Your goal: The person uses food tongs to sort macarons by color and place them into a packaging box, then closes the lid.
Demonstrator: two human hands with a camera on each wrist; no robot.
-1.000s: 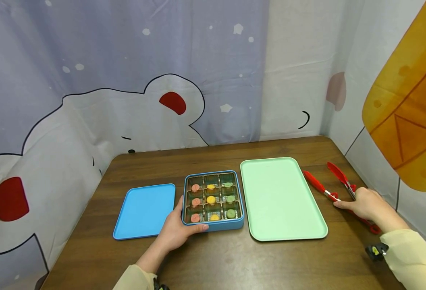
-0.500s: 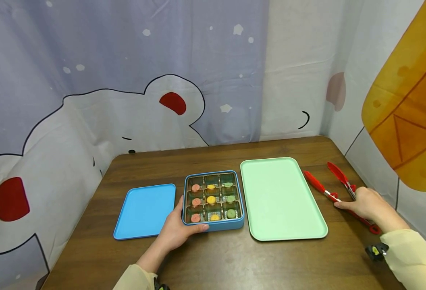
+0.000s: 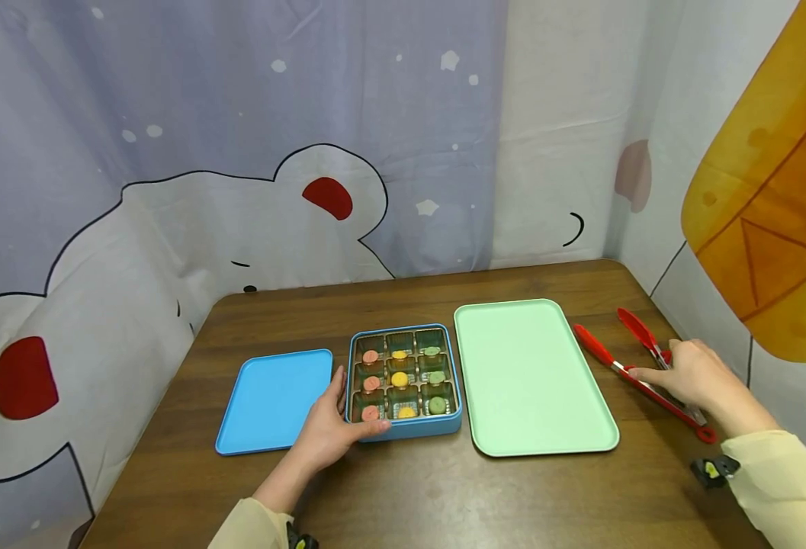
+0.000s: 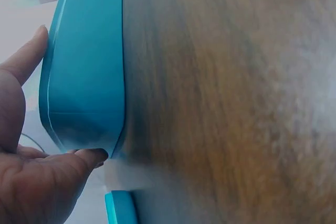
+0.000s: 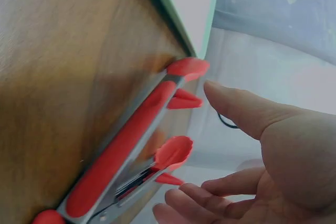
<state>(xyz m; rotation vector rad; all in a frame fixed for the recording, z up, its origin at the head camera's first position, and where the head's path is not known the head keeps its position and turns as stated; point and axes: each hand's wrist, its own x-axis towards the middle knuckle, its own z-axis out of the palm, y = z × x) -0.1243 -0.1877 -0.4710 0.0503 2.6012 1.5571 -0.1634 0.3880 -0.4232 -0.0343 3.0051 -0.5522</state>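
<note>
Red tongs, blue tin, mint-green tray

No readable text or labels anywhere

Left hand and right hand forward, fingers loosely extended, uncurled
</note>
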